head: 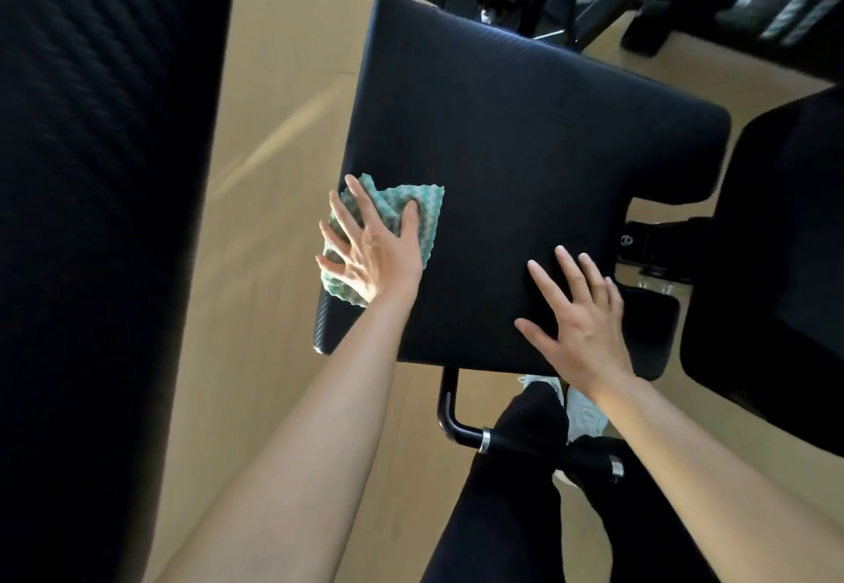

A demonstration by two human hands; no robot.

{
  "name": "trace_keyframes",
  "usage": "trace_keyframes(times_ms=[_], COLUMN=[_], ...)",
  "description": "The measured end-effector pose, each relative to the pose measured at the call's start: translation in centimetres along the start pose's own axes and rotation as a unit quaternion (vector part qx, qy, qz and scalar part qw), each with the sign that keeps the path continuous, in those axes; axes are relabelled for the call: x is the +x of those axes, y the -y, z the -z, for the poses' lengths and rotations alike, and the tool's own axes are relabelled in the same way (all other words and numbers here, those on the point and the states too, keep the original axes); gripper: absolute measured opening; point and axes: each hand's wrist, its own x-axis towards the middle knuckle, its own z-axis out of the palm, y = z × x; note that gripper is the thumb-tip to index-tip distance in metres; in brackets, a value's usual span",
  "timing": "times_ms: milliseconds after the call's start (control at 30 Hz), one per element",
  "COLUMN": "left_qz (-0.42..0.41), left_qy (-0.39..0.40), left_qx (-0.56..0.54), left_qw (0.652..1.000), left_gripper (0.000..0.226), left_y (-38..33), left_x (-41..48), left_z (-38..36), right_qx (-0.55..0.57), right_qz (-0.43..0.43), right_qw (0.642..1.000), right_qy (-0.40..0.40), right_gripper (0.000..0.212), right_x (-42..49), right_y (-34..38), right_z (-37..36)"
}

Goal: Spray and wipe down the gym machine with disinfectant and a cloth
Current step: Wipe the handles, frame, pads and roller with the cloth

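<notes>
Centrally, a black padded seat [525,134] of the gym machine fills the head view, seen from above. The left hand [372,253] lies flat on a green-and-white cloth [424,210], pressing it against the seat at the pad's left edge; part of the cloth hangs over that edge. Its grip is apart: the fingers are straight and spread, and the thumb rests on the cloth toward the pad's middle. The right hand [580,326] rests palm down on the bare pad near its lower right corner, well apart from the cloth, its grip likewise apart with the fingers fanned. Below the seat, a black handle [543,447] with chrome rings crosses in front of the person's legs [511,491], which are in dark trousers; a white shoe [584,413] shows between the handle and the pad. A large black cushion [91,171] fills the left side, a second dark cushion [785,240] stands at the right, and a tan floor [274,125] lies beneath.
</notes>
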Motion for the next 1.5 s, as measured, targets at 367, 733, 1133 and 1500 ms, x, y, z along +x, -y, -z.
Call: trace_keyframes(times_ms=[367,733,1133,1500], left_qz=[0.056,0.058,-0.015,-0.229], left_qy=[-0.066,-0.045,-0.072,-0.077], left_qx=[-0.054,0.047,0.017,0.144], left_qw=[0.995,0.996,0.997,0.960], left_gripper=[0.113,0.075,0.076,0.057], left_y=[-2.7,-7.3,-15.5,-19.5], left_x=[2.4,4.6,14.2,13.4], left_z=[-0.1,-0.4,1.1,-0.1], right_qx=[-0.081,-0.095,-0.101,-0.095], right_qz=[0.037,0.011,0.021,0.021], right_qw=[0.995,0.995,0.994,0.995], right_qy=[-0.042,-0.009,-0.033,-0.007], right_gripper=[0.088,0.087,0.085,0.087], right_x=[11.7,14.9,15.0,15.0], right_y=[0.3,-1.9,-2.7,-2.9], right_z=[6.7,8.4,7.2,7.7])
